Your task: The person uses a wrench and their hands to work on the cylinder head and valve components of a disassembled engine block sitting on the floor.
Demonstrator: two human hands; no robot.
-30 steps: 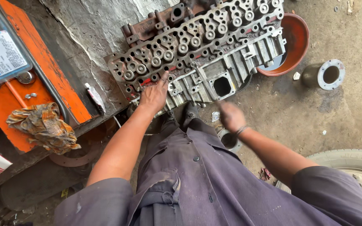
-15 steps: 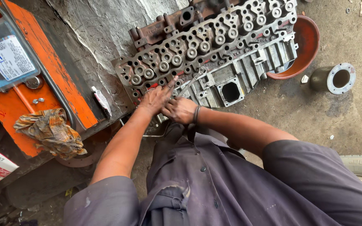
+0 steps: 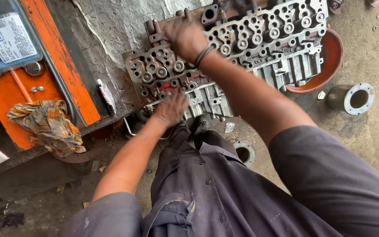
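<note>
Your right hand (image 3: 185,37) lies spread, palm down, on the far edge of the long grey-and-rust cast-metal cylinder head (image 3: 242,57) lying on the floor. Your left hand (image 3: 170,109) presses flat against its near side. Valve springs look fitted; it hasn't been lifted.

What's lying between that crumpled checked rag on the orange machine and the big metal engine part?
In the head view, a small white tube lies between the rag and the cylinder head, on the grey sheet.
</note>
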